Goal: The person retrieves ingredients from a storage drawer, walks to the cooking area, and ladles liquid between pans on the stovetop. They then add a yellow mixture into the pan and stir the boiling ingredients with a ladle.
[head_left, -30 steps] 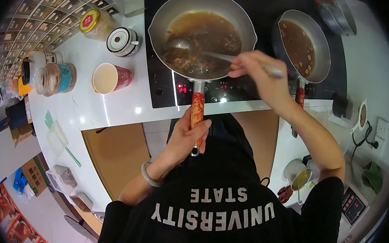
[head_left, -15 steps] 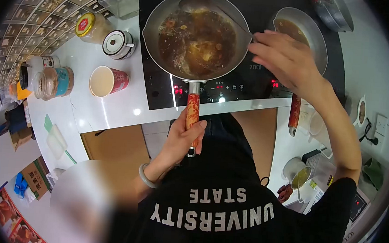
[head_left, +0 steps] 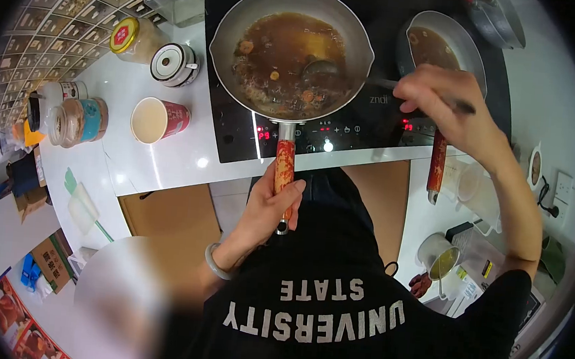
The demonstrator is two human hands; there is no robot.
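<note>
My left hand [head_left: 273, 202] is wrapped round the red-patterned handle [head_left: 284, 166] of the large pan [head_left: 227, 46], which holds brown liquid with small pieces floating in it. In my right hand [head_left: 445, 104] is the handle of a metal ladle [head_left: 320, 71], held to the right of the pan above the black cooktop [head_left: 372, 129]. The ladle's bowl sits in the liquid, right of the pan's middle, partly sunk. Behind my right hand a second pan [head_left: 470, 49], also with brown liquid, is partly hidden.
A paper cup [head_left: 177, 118], a lidded white pot [head_left: 169, 64] and a yellow-lidded jar [head_left: 136, 41] stand left of the cooktop, with more jars [head_left: 93, 122] farther left. Another pot [head_left: 506, 24] is at the back right. A metal container [head_left: 435, 248] stands lower right.
The ladle's bowl has gone from the pan's far rim down into the liquid on the right. My right hand has shifted right. My left hand keeps its hold.
</note>
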